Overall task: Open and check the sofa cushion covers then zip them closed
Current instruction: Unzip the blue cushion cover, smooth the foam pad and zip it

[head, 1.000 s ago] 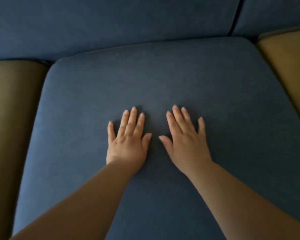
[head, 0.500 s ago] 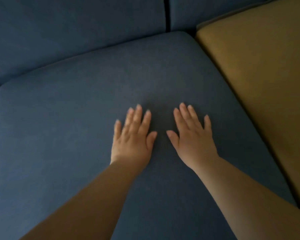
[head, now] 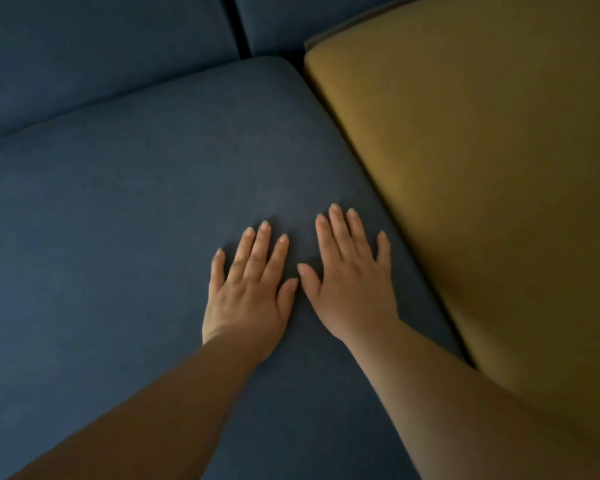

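A dark blue seat cushion (head: 136, 209) fills most of the head view. My left hand (head: 248, 289) lies flat on it, palm down with fingers spread. My right hand (head: 352, 277) lies flat just beside it, its thumb tip close to the left thumb, near the cushion's right edge. Both hands hold nothing. No zipper shows on the cushion's visible top.
A mustard-yellow seat cushion (head: 492, 174) adjoins the blue one on the right, with a dark seam between them. Two blue back cushions (head: 94, 46) stand behind, split by a dark gap at the top centre.
The view has swung right, so the yellow cushion now takes more of the frame. Both hands stay flat on the blue cushion, now nearer its right edge.
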A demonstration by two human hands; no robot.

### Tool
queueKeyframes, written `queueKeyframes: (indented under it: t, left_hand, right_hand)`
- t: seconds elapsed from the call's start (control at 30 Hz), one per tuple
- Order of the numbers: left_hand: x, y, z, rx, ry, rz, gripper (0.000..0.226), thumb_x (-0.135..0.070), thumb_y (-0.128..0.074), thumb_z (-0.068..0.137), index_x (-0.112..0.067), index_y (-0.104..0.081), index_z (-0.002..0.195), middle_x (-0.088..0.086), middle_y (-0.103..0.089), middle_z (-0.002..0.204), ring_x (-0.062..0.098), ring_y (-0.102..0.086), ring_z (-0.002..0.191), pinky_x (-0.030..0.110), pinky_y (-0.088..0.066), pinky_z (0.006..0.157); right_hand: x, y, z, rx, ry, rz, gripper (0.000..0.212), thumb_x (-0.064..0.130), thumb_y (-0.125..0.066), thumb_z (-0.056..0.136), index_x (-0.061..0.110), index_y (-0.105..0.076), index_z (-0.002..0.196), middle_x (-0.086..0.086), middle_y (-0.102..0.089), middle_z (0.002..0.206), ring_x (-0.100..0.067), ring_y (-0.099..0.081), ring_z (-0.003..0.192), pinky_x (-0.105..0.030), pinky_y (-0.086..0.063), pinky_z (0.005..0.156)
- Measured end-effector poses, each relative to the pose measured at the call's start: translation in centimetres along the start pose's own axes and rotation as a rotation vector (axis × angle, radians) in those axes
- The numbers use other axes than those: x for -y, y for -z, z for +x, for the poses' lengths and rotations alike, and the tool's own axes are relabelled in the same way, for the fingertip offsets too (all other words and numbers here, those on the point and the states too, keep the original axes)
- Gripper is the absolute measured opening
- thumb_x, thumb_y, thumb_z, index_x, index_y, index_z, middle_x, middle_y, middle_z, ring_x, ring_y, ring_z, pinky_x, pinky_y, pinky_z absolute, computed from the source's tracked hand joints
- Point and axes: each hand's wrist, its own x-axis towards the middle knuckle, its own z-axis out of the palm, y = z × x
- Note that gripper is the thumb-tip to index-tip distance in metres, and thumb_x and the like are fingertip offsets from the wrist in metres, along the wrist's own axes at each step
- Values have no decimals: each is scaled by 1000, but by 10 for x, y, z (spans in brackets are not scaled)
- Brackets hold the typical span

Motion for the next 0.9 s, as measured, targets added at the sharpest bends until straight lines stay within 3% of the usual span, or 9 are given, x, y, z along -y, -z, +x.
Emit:
queueKeyframes:
  t: [0.23,0.4,0.53,0.63,0.7,0.77,0.8,0.9]
  left_hand:
    - [1,-8,0,-27,0,36,60,-51,-12,97,-27,-8,152,-5,1,161,13,4,148,46,-2,118]
    - [1,-5,-1,-37,3,6,62,-54,-7,94,-30,1,150,-9,11,158,9,12,146,43,4,119]
    - [0,2,0,25,13,34,61,-54,1,93,-34,11,150,-11,25,155,8,25,142,42,12,117]
    - [3,18,4,84,-48,-87,58,-47,-13,99,-31,3,153,-9,16,160,7,19,144,39,12,117]
    - [17,34,-4,16,-59,-238,53,-32,-24,102,-24,-13,153,-6,-2,162,7,2,147,34,4,118]
    - [43,33,-30,-177,54,-208,56,-29,-24,96,-19,-27,151,-1,-18,160,13,-12,147,41,-5,118]
    - [59,27,-48,-218,142,-147,59,-34,-22,94,-19,-29,150,0,-19,160,15,-12,147,46,-6,118]
    - [81,8,-87,-66,221,-109,68,-51,-13,93,-21,-21,153,-3,-5,161,14,-2,148,47,-2,119]
  right_hand:
    - [-2,-6,1,-37,23,34,74,56,-15,93,19,-8,156,-3,-3,165,-22,2,151,-55,-3,118]
    - [1,-5,0,-38,7,26,73,56,-19,94,20,-9,156,-1,-3,165,-21,1,151,-55,-4,118]
    - [7,8,0,59,-35,6,72,52,-24,97,20,0,157,-1,9,164,-20,10,150,-55,-1,118]
    - [32,28,0,74,-61,84,67,40,-32,102,20,2,156,-1,17,163,-20,17,149,-59,4,117]
    - [54,37,-12,-123,4,146,67,33,-38,100,19,-3,156,-2,13,164,-21,14,150,-59,4,115]
    - [68,29,-28,-253,83,167,68,30,-41,97,17,-11,157,-3,4,164,-23,4,151,-58,1,115]
    - [75,17,-39,-229,119,128,67,31,-42,97,16,-15,156,-3,-1,164,-24,-1,151,-59,-2,115]
    - [81,-10,-54,-27,125,-29,65,41,-40,99,15,-20,155,-4,-9,164,-24,-8,151,-63,-13,116]
